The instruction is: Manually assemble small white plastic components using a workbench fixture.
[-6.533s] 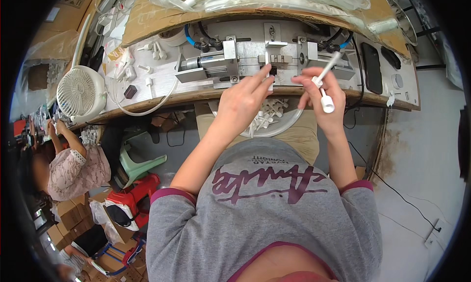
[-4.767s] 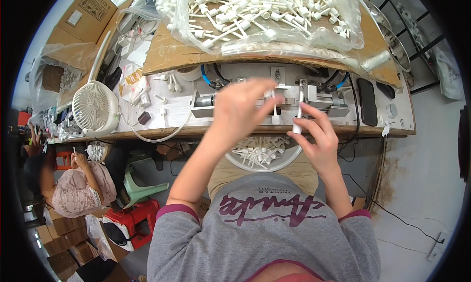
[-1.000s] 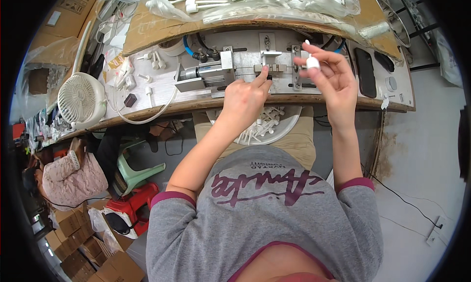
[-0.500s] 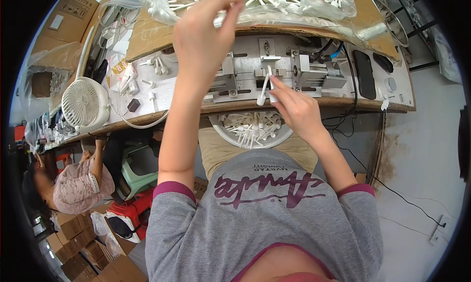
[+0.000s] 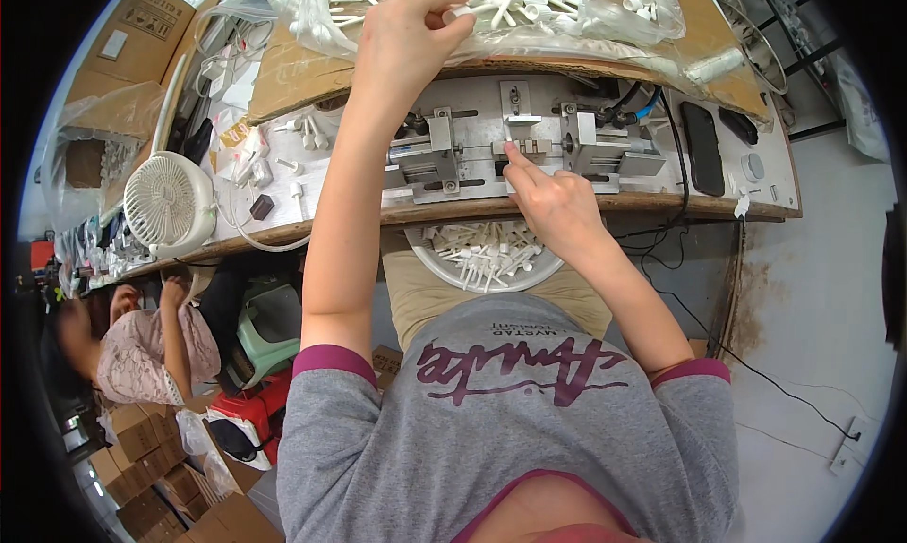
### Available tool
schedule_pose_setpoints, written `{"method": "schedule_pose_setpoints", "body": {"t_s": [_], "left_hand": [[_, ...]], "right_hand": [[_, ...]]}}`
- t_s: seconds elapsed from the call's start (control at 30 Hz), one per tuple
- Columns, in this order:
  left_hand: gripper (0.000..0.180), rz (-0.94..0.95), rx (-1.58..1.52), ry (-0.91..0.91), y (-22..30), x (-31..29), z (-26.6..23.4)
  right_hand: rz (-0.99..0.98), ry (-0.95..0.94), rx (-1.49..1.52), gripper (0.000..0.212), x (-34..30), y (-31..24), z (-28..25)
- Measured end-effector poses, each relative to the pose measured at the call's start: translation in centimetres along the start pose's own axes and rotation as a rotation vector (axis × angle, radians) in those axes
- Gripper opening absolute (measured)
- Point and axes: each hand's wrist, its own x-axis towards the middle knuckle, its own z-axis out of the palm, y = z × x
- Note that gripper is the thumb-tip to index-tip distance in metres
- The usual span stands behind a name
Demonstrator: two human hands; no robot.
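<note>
My left hand (image 5: pixel 408 42) reaches over the far pile of white plastic stemmed parts (image 5: pixel 510 2). Its thumb and fingers close on a white plastic part (image 5: pixel 460 12), mostly hidden by the fingers. In front of me is a metal clamping fixture (image 5: pixel 442 151) with a facing block (image 5: pixel 590 141) on its right. The outstretched index finger of my right hand (image 5: pixel 557 207) touches the small centre block (image 5: pixel 531 148); its other fingers are curled, and I see nothing held in them. A white bowl (image 5: pixel 463 280) of similar parts rests at my lap below the table edge.
The pile lies in a clear plastic bag on a cardboard sheet (image 5: pixel 302 82). To the left stand a white fan (image 5: pixel 170 205) and loose white pieces (image 5: pixel 307 132). A black phone (image 5: pixel 701 146) and cables lie to the right. Another person (image 5: pixel 142 354) sits at the left.
The white stemmed parts in my right hand are gone from view, and its index finger now touches the centre block. My left hand has shifted slightly right and closed on a white part.
</note>
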Motion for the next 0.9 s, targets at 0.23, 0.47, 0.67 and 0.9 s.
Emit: {"method": "schedule_pose_setpoints", "body": {"t_s": [0.23,0.47,0.67,0.9], "left_hand": [[0.019,-0.169,-0.287,-0.125,3.2,-3.7,-4.2],[0.028,0.036,-0.304,-0.224,6.4,-10.0,-2.1],[0.025,0.079,-0.011,-0.262,5.1,-15.6,0.7],[0.025,0.190,0.125,-0.248,3.6,-17.3,4.1]], "right_hand": [[0.065,0.156,0.274,0.025,6.2,2.0,-5.7],[-0.107,0.281,-0.260,0.026,18.8,7.8,-6.2],[-0.010,-0.169,-0.219,0.027,22.9,7.6,-5.8],[-0.243,-0.392,-0.365,0.022,22.9,6.0,-7.1]]}}
